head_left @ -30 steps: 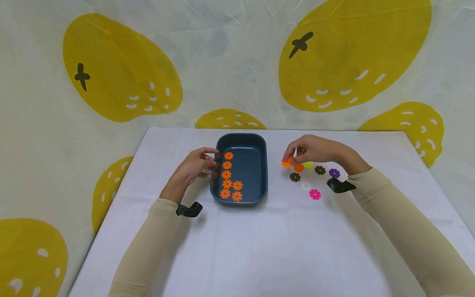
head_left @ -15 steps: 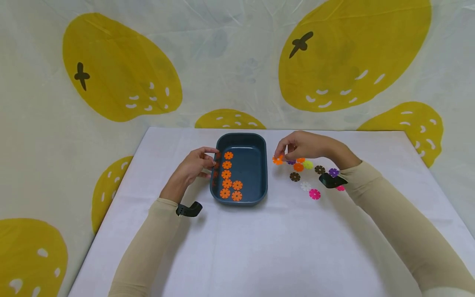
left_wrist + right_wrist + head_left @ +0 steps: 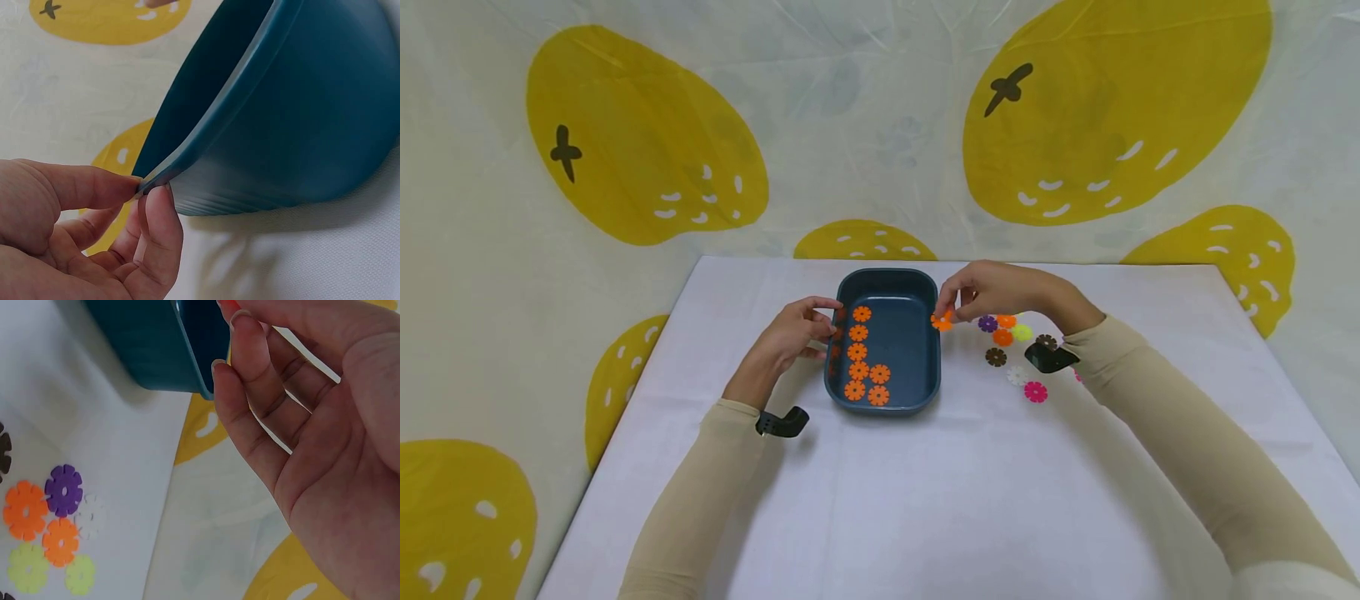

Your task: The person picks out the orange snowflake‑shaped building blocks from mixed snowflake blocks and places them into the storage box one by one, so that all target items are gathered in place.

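Observation:
A dark blue rectangular tray stands on the white-covered table. My left hand pinches its left rim between thumb and fingertips. Several orange notched discs lie on the tray's floor, in a column along its left side with two more beside the near end. At the right rim, my right hand pinches another orange notched disc between thumb and fingers. In the right wrist view only a sliver of that disc shows at the fingertips.
Right of the tray lie loose notched discs: purple, orange, yellow-green, brown, white and pink. Behind the table hangs a cloth printed with large yellow fruit.
My right hand has moved left with the orange notched disc, from over the loose discs to the tray's right rim. The left hand and tray have stayed in place.

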{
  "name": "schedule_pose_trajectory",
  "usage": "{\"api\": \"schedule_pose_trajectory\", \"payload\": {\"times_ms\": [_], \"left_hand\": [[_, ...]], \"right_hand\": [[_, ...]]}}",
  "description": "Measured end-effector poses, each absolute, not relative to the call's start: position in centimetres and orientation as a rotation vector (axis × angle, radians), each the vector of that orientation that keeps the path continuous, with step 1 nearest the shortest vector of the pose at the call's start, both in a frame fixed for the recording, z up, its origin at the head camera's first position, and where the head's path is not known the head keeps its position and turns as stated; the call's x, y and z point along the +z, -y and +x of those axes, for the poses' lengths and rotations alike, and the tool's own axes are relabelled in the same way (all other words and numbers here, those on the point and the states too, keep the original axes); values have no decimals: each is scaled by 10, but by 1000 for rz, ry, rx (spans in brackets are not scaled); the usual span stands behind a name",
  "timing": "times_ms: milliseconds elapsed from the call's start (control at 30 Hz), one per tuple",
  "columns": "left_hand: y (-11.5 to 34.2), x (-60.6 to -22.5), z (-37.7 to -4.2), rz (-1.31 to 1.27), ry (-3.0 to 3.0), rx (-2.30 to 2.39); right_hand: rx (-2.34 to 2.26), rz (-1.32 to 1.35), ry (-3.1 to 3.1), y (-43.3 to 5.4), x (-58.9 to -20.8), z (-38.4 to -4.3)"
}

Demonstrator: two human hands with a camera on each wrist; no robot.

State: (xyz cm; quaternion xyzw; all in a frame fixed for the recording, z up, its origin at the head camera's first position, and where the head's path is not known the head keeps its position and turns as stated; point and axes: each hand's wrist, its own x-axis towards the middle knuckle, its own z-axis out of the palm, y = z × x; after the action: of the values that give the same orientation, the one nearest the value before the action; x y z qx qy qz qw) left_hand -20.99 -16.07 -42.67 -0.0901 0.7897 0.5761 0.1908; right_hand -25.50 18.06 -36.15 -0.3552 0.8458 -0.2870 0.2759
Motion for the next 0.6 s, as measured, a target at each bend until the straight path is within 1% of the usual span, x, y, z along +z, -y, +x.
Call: {"api": "schedule_pose_trajectory", "payload": {"times_ms": [600], "left_hand": [[161,-427,-210,-255,-2213,1621]], "right_hand": [[-722,-1055,-2228,-150,-367,-263]]}}
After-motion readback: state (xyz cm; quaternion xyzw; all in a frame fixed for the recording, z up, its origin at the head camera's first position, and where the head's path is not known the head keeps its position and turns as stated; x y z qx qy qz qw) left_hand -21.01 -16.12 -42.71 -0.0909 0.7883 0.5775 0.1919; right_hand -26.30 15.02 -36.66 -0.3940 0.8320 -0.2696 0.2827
